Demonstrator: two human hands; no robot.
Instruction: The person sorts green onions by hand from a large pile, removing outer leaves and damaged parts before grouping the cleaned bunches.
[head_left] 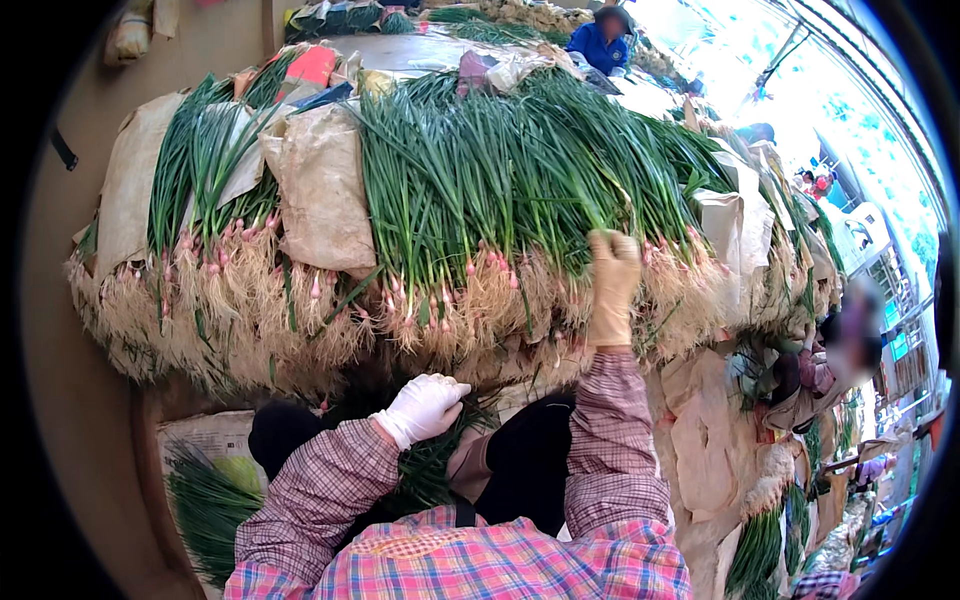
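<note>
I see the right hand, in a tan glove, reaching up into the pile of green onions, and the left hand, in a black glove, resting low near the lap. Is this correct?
Not quite. The head view shows the left hand in a white glove, not a black one. The rest holds: the right hand, in a tan glove, reaches up into the pile of green onions, and the left rests low near the lap.

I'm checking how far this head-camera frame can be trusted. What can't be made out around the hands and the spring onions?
- Right hand: fingertips buried in the spring onions; the grip cannot be told.
- Left hand: palm faces away; whether it holds the greens on the lap is unclear.
- Lower layers of the heap: hidden behind the pale roots.
- Sack: whatever lies beneath it is covered.
- Person in blue: too small and far to make out.
</note>
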